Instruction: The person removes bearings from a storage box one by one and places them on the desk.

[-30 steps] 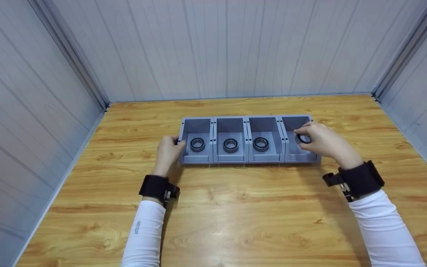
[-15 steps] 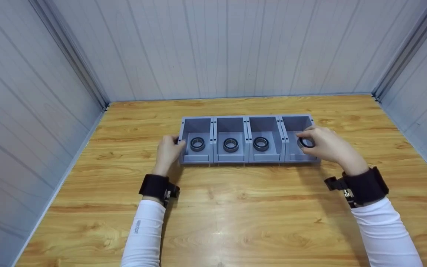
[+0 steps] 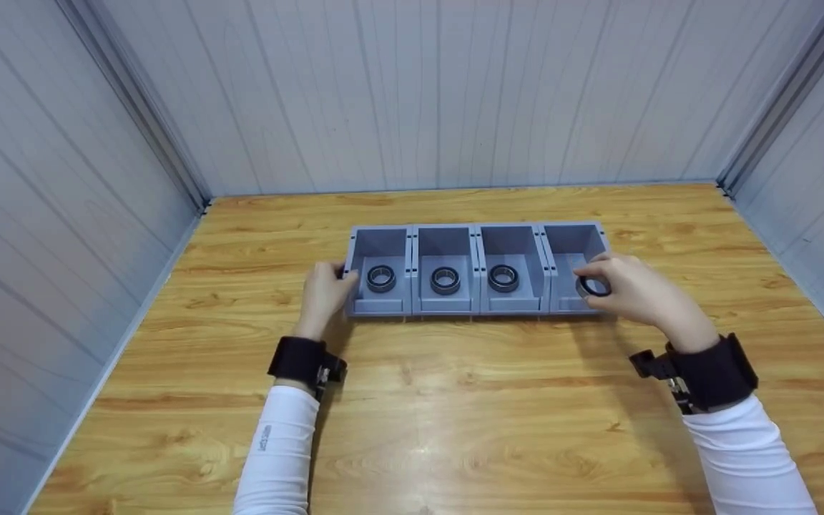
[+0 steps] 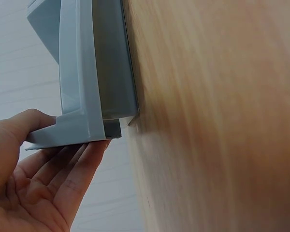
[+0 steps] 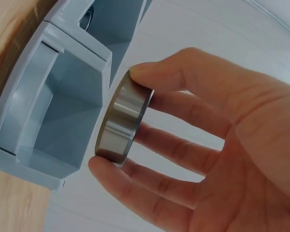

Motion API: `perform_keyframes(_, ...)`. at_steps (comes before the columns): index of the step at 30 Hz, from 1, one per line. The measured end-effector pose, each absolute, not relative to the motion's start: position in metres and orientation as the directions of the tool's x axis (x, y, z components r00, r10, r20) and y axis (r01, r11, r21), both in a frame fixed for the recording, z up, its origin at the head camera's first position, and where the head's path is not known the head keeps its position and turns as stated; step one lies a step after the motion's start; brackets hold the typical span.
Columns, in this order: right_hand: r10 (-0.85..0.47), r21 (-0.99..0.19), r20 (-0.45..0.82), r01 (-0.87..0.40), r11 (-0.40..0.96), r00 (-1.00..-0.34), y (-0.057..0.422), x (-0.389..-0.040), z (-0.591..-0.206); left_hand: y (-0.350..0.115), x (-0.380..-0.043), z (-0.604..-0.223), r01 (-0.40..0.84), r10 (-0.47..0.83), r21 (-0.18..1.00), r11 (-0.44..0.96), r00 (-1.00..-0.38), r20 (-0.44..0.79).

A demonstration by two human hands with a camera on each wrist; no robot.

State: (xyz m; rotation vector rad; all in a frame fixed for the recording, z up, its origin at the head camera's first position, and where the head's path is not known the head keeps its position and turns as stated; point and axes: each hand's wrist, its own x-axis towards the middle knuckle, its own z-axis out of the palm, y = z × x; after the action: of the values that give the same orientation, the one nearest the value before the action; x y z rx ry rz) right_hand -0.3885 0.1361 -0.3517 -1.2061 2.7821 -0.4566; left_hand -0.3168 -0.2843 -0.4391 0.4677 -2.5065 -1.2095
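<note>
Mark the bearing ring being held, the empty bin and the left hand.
bearing ring (image 5: 124, 123), right wrist view, on its metal outer band.
empty bin (image 5: 63, 104), right wrist view, on its inner wall.
left hand (image 3: 322, 293), head view, on the back of the hand.

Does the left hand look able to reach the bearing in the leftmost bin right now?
Probably yes. The left hand rests against the outer side of the leftmost bin, whose top is open, and the bearing lies uncovered on its floor. The hand would only need to lift over the low wall.

wooden table (image 3: 455, 400) | grey panel walls (image 3: 419, 93) | three bearings (image 3: 445, 280) in bins
</note>
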Motion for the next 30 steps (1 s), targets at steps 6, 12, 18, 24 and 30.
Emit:
perform_keyframes(6,-0.735,-0.277,0.089,-0.726,0.63,-0.672,0.138,-0.384,-0.353,-0.285,-0.319,-0.439,-0.164,-0.425,0.78,0.604,-0.894,0.142)
perform_keyframes(12,-0.732,-0.28,0.084,-0.721,0.634,-0.677,0.14,-0.378,-0.354,-0.286,-0.319,-0.44,-0.173,-0.422,0.74,0.65,-0.892,0.163)
perform_keyframes(18,-0.735,-0.269,0.089,-0.727,0.632,-0.672,0.143,-0.372,-0.356,-0.286,-0.32,-0.439,-0.158,-0.415,0.743,0.651,-0.893,0.173)
perform_keyframes(24,-0.735,-0.269,0.085,-0.726,0.633,-0.672,0.146,-0.365,-0.356,-0.286,-0.32,-0.439,-0.154,-0.411,0.749,0.644,-0.896,0.169)
perform_keyframes(30,-0.73,-0.279,0.078,-0.718,0.638,-0.679,0.148,-0.359,-0.357,-0.286,-0.319,-0.438,-0.161,-0.415,0.746,0.646,-0.894,0.167)
